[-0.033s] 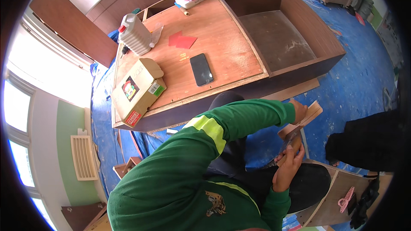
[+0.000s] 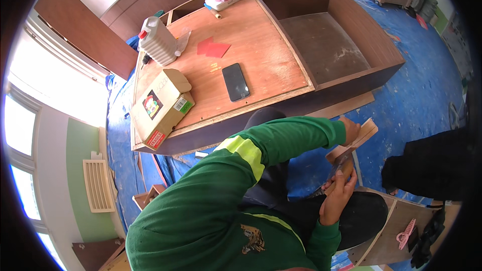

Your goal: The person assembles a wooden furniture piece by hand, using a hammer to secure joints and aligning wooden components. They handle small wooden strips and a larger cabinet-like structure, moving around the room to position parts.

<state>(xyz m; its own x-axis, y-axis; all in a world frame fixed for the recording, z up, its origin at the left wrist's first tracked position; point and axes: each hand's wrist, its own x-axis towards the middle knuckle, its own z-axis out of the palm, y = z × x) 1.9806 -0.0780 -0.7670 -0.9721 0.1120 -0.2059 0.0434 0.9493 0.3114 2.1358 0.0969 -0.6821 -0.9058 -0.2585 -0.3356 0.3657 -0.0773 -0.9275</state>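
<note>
My left hand point(image 2: 352, 129) reaches across to the right, its fingers closed round a short, light-brown piece of wood point(image 2: 365, 134) with a curved lower end. Just below it, my right hand point(image 2: 337, 198) is closed on a brown, wood-coloured tool point(image 2: 347, 167) with a greyish, blade-like part. This tool meets or nearly meets the wood's lower end; exact contact is unclear. Both hands are above my right knee and the blue floor sheet.
Ahead stands a low wooden cabinet point(image 2: 281, 108) with an open compartment at right. On its top lie a phone point(image 2: 235, 82), cardboard box point(image 2: 163, 105), plastic jug point(image 2: 156, 42), red sheets point(image 2: 217, 49) and a tub point(image 2: 224, 0). Dark cloth point(image 2: 427, 165) is at right, beyond the blue sheet point(image 2: 386, 115).
</note>
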